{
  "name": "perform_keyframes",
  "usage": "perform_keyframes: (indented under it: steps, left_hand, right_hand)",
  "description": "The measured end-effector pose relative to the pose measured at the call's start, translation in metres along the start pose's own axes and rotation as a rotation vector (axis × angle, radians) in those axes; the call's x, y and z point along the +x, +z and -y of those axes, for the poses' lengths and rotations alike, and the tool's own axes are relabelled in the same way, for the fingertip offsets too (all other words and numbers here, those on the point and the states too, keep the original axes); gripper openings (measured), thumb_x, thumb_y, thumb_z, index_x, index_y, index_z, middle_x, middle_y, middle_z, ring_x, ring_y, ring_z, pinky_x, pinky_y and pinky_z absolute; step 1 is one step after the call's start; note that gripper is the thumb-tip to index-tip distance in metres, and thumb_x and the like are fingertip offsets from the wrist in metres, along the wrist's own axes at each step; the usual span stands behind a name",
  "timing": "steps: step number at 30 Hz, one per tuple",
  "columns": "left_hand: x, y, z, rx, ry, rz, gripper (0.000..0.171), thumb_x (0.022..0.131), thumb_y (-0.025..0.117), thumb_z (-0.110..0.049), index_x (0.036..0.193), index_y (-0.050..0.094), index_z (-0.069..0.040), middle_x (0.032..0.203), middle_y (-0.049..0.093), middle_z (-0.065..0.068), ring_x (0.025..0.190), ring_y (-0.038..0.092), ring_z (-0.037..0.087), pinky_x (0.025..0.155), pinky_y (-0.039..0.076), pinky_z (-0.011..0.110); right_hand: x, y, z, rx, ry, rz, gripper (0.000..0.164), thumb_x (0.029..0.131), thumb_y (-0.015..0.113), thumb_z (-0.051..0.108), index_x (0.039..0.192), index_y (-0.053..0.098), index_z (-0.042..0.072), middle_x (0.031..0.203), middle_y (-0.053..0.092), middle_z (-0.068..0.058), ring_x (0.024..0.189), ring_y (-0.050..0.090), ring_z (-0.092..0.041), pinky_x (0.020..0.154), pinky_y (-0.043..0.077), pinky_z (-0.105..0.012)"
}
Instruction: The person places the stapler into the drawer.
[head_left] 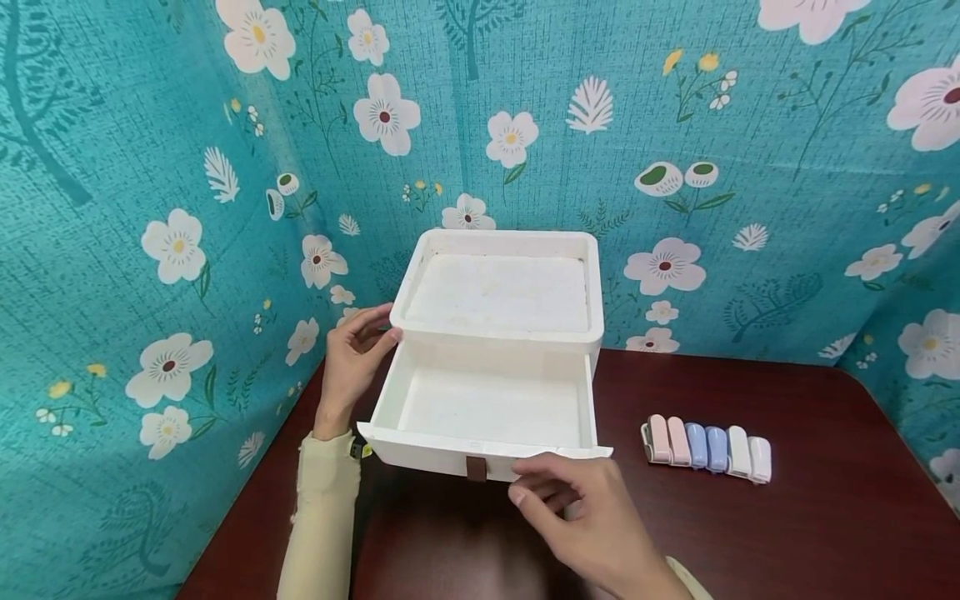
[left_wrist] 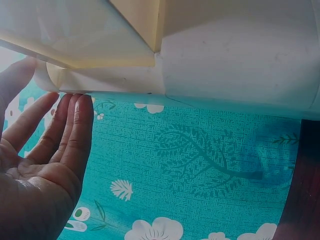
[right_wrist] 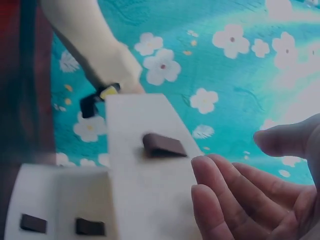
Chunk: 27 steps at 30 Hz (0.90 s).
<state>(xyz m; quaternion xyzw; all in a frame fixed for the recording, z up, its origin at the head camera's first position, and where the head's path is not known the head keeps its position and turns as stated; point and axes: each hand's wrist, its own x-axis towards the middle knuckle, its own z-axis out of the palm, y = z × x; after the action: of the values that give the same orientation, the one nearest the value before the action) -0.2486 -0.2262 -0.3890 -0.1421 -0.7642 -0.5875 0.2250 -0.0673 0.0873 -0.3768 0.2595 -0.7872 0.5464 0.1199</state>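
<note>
A white drawer unit (head_left: 596,321) with a recessed tray top stands against the cloth. Its top drawer (head_left: 450,450) is pulled out, its bare white floor showing. A brown pull tab (head_left: 476,468) sits mid-front. My left hand (head_left: 352,354) rests at the unit's left side, thumb at the front corner; in the left wrist view its fingers (left_wrist: 75,130) extend straight along the side. My right hand (head_left: 581,508) is just right of the tab, fingertips right at the drawer front, fingers loosely bent, thumb apart from them in the right wrist view.
Several clips (head_left: 707,446) in pink, blue and white lie in a row on the dark red table (head_left: 825,500), right of the unit. Lower drawers (right_wrist: 62,200) with brown tabs appear shut in the right wrist view. Teal floral cloth (head_left: 562,183) hangs behind and at the left.
</note>
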Motion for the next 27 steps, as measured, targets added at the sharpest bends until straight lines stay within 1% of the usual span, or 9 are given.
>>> perform_keyframes:
  steps: [4,8,13,17,20,23,25,27]
  left_hand:
    - [0.000,0.000,0.001,0.001,-0.003,-0.001,0.041,0.093,0.078,-0.007,0.132,0.070,-0.003,0.130,0.070,0.020,0.106,0.071,0.000,0.089,0.060,0.018]
    - [0.000,0.000,0.000,0.002,-0.003,0.000,0.041,0.093,0.078,-0.008,0.133,0.070,-0.003,0.130,0.071,0.020,0.106,0.071,0.001,0.089,0.060,0.018]
    - [0.000,0.000,0.000,0.000,-0.002,-0.001,0.041,0.093,0.078,-0.008,0.132,0.070,-0.003,0.130,0.070,0.020,0.106,0.071,0.001,0.089,0.060,0.016]
    - [0.001,0.000,0.001,-0.023,0.010,0.003,0.040,0.093,0.078,-0.006,0.132,0.070,-0.002,0.129,0.070,0.022,0.107,0.071,0.002,0.089,0.061,0.017]
    - [0.001,0.001,0.002,-0.035,0.019,0.006,0.039,0.093,0.077,-0.004,0.131,0.070,0.000,0.127,0.069,0.024,0.107,0.071,0.003,0.089,0.061,0.017]
    - [0.001,0.000,0.002,-0.033,0.020,0.005,0.039,0.093,0.077,-0.004,0.131,0.070,-0.001,0.127,0.070,0.024,0.106,0.071,0.003,0.089,0.061,0.017]
    - [0.000,0.000,0.002,-0.032,0.019,0.004,0.039,0.093,0.077,-0.004,0.131,0.071,-0.001,0.127,0.070,0.024,0.107,0.071,0.003,0.089,0.061,0.017]
    - [0.000,0.000,0.002,-0.033,0.021,0.006,0.039,0.093,0.077,-0.005,0.131,0.071,-0.001,0.127,0.070,0.024,0.107,0.071,0.003,0.089,0.061,0.017]
  right_hand:
    - [0.001,-0.014,0.005,-0.036,-0.022,-0.053,0.017,0.089,0.077,-0.001,0.101,0.079,0.011,0.083,0.080,0.005,0.071,0.071,0.004,0.059,0.060,-0.017]
    - [0.002,-0.031,0.008,-0.055,-0.004,-0.109,0.022,0.088,0.078,-0.003,0.104,0.079,0.012,0.086,0.081,0.001,0.071,0.071,0.000,0.061,0.060,-0.018]
    - [0.005,-0.051,0.008,-0.107,0.085,-0.178,0.025,0.088,0.080,0.000,0.106,0.079,0.017,0.090,0.081,0.001,0.073,0.071,-0.004,0.062,0.060,-0.018]
    - [0.009,-0.064,0.006,-0.171,0.190,-0.243,0.022,0.089,0.081,0.006,0.105,0.079,0.021,0.090,0.080,0.009,0.078,0.070,-0.003,0.059,0.058,-0.020]
    - [0.012,-0.072,0.002,-0.198,0.231,-0.275,0.018,0.091,0.081,0.010,0.106,0.079,0.020,0.088,0.079,0.012,0.079,0.072,-0.003,0.059,0.058,-0.021]
    - [0.015,-0.077,-0.003,-0.211,0.219,-0.299,0.016,0.092,0.080,0.010,0.106,0.079,0.016,0.085,0.079,0.006,0.075,0.074,-0.006,0.056,0.055,-0.021]
    - [0.016,-0.080,-0.006,-0.229,0.216,-0.314,0.015,0.092,0.080,0.011,0.106,0.079,0.017,0.084,0.080,0.004,0.073,0.074,-0.004,0.053,0.052,-0.021]
    - [0.017,-0.083,-0.011,-0.241,0.213,-0.333,0.015,0.092,0.079,0.011,0.107,0.079,0.016,0.084,0.079,0.008,0.072,0.073,-0.003,0.050,0.050,-0.021]
